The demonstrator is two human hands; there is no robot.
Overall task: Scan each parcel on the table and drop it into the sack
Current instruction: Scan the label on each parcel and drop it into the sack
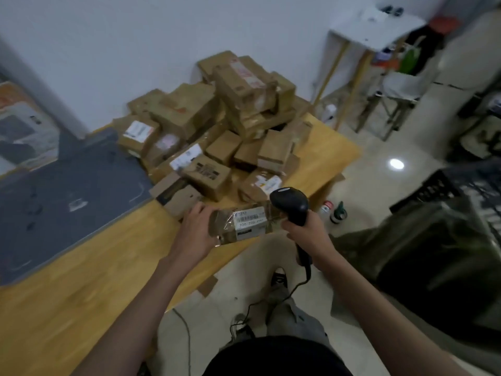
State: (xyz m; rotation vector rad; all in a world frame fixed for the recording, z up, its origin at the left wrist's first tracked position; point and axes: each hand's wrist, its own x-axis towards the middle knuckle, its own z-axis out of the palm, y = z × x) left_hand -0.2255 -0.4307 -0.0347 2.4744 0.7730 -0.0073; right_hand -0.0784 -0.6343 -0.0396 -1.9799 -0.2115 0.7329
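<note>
My left hand point(195, 229) grips a small brown taped parcel point(241, 225) by its left end, white label facing up, held over the near edge of the wooden table point(81, 280). My right hand point(307, 234) holds a black barcode scanner point(291, 204) by the handle, its head right beside the parcel's right end. A heap of brown cardboard parcels point(217, 126) covers the far half of the table. The dark green sack point(433, 256) stands open on the floor to my right.
A dark grey mat point(67, 191) lies on the table's left side. The scanner cable point(271, 302) trails down to the floor by my feet. Two small bottles point(332, 211) stand on the floor past the table's corner. A black crate point(439, 185) and a white stand point(374, 33) are further right.
</note>
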